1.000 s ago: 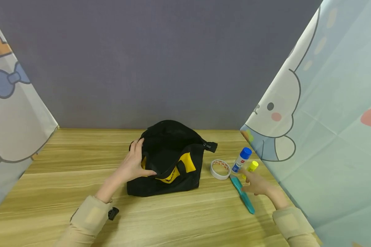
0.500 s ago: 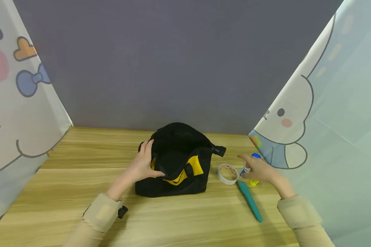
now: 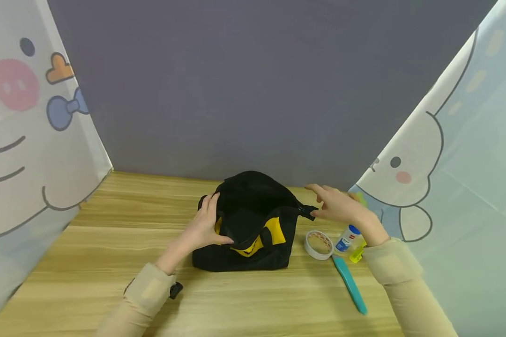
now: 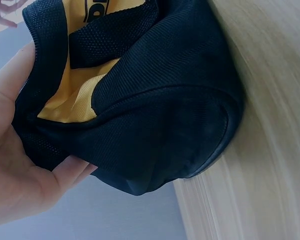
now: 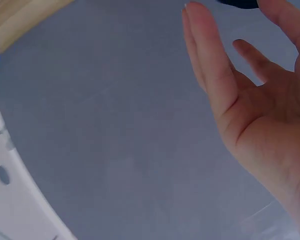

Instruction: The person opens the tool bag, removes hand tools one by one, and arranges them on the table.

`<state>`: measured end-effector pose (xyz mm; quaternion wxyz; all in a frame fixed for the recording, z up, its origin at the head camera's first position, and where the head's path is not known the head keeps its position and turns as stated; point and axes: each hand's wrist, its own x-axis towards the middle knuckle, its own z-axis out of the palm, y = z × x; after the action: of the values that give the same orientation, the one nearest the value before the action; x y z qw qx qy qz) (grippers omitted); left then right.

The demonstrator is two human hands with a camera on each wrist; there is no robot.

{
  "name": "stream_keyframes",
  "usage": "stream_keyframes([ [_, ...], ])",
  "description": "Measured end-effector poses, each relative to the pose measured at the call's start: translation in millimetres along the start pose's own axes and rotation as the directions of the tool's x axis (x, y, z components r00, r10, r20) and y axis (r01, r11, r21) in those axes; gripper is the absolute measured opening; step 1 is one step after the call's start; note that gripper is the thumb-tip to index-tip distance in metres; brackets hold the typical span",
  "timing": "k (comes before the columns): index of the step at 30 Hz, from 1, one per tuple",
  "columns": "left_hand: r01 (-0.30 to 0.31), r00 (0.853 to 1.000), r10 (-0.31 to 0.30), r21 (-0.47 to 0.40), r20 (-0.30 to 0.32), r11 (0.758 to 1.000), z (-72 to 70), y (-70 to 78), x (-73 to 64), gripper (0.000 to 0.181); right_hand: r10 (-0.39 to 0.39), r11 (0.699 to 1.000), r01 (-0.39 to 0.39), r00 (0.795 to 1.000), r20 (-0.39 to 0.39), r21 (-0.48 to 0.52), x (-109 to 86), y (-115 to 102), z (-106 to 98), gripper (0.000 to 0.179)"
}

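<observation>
A black and yellow zippered bag [image 3: 253,261] stands on the wooden table with its mouth gaping upward. My left hand [image 3: 200,229] holds the rim at the bag's left end, thumb at the front and fingers on the far side. In the left wrist view the black cloth [image 4: 160,130] bulges beyond this hand [image 4: 20,170]. My right hand [image 3: 337,203] is raised at the bag's right end, its thumb overlapping the black zipper tab [image 3: 307,211]. Seen from the right wrist, the fingers of the hand [image 5: 265,110] are spread with nothing between them.
Right of the bag lie a roll of white tape [image 3: 318,245], a glue stick [image 3: 346,239] with a blue cap, a yellow highlighter [image 3: 357,252] and a long teal tool [image 3: 350,285]. A grey wall [image 3: 253,93] rises behind the table, with patterned cloth on both sides.
My right hand has moved from beside the glue stick and highlighter up and left to the bag's zipper end. The left hand keeps its hold while the whole view shifts.
</observation>
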<state>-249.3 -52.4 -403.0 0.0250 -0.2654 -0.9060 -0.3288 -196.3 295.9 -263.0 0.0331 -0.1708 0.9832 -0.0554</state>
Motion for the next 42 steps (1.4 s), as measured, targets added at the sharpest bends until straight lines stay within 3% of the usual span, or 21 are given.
stream_keyframes([
  [10, -0.009, 1.000, 0.009, -0.032, 0.008, 0.999, 13.6, 8.6, 5.3, 0.130, -0.054, 0.999, 0.054, 0.997, 0.062, 0.002, 36.8, -21.8, 3.6, 0.066],
  [17, -0.001, 1.000, 0.001, -0.056, 0.006, 0.998, 14.3, 14.3, 5.5, 0.130, -0.088, 0.996, 0.088, 0.990, 0.108, 0.004, 65.1, -43.5, 16.0, 0.063],
  [33, 0.015, 1.000, -0.016, -0.057, -0.003, 0.998, 21.8, 15.9, 0.8, 0.131, -0.085, 0.994, 0.101, 0.958, 0.274, -0.044, 132.0, -73.7, 76.8, 0.048],
  [42, -0.011, 0.999, 0.010, -0.036, -0.036, 0.999, 21.1, 14.0, -0.8, 0.133, -0.005, 0.996, 0.034, 0.942, 0.336, -0.081, 144.6, -73.7, 104.9, 0.048],
])
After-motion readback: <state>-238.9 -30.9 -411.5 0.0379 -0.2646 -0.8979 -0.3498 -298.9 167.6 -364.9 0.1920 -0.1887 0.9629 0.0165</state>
